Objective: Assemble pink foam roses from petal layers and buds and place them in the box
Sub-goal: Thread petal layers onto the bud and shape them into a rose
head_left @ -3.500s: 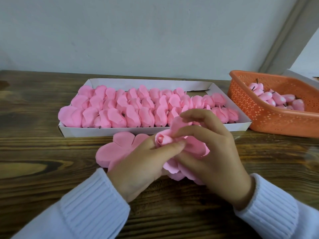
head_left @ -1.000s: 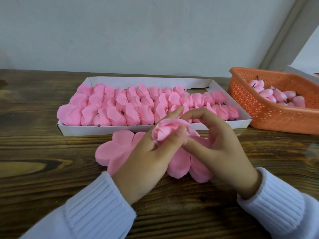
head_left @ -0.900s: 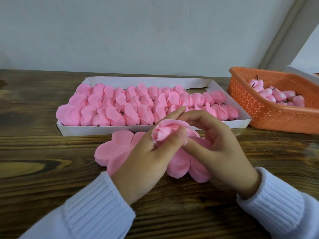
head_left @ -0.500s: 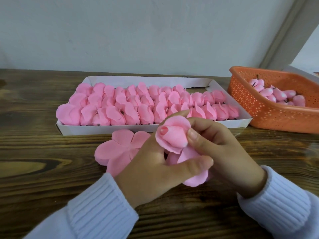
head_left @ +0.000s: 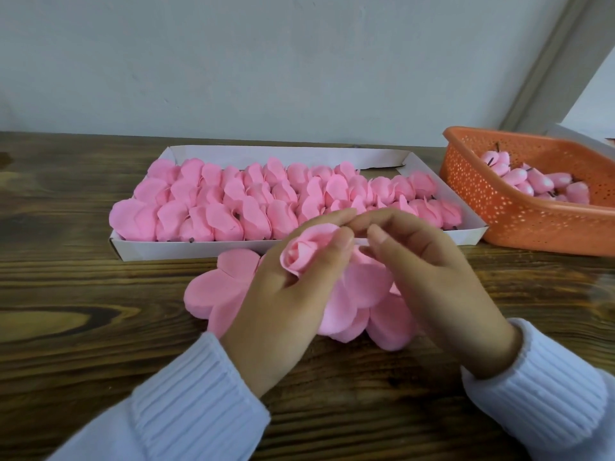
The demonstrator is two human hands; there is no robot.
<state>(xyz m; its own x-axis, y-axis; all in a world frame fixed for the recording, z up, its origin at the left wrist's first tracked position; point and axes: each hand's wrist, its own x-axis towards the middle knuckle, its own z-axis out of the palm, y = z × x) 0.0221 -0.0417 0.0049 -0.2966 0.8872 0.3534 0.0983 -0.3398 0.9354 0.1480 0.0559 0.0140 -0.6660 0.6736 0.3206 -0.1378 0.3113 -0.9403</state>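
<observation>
My left hand point(head_left: 286, 301) grips a pink foam rose point(head_left: 304, 251), its bud wrapped by one inner petal, with loose outer petals point(head_left: 359, 294) hanging below between both hands. My right hand point(head_left: 429, 277) pinches the top edge of a petal beside the bud with thumb and forefinger. A stack of flat petal layers point(head_left: 219, 287) lies on the table left of my left hand. The white box point(head_left: 186, 251) behind my hands holds several rows of finished roses point(head_left: 253, 201).
An orange perforated basket point(head_left: 499, 207) with several pink buds point(head_left: 532, 181) stands at the right, touching the box's corner. The wooden table point(head_left: 83, 327) runs to a pale wall behind. White sleeves cover both wrists.
The rose has been turned and its outer petals let down. My right hand has shifted from under the petals to pinching the petal edge at the top.
</observation>
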